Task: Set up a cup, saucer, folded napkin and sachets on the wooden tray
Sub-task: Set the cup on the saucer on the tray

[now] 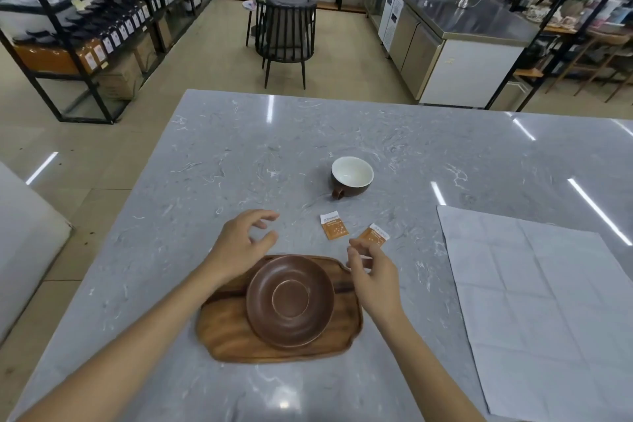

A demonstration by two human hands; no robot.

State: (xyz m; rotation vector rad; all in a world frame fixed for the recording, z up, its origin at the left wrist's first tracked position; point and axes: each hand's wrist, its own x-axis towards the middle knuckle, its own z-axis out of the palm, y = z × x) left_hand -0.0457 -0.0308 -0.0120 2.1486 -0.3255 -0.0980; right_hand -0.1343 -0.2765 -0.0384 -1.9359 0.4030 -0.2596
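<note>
A brown saucer (290, 301) lies on the wooden tray (233, 336) near the table's front edge. Beyond it, a brown cup (351, 176) with a white inside stands upright on the table, handle toward me. Two orange-and-white sachets lie flat between cup and tray, one (334, 226) to the left, the other (375, 235) partly behind my fingers. An unfolded pale napkin (541, 301) is spread out at the right. My left hand (239, 245) hovers open above the tray's far left corner. My right hand (373, 271) hovers open by the tray's far right corner, fingertips near the right sachet.
The grey marble table (205, 164) stretches wide behind the cup. Off the table stand black chairs (287, 31), shelving with bottles (102, 20) at the left and a steel counter (455, 31) at the right.
</note>
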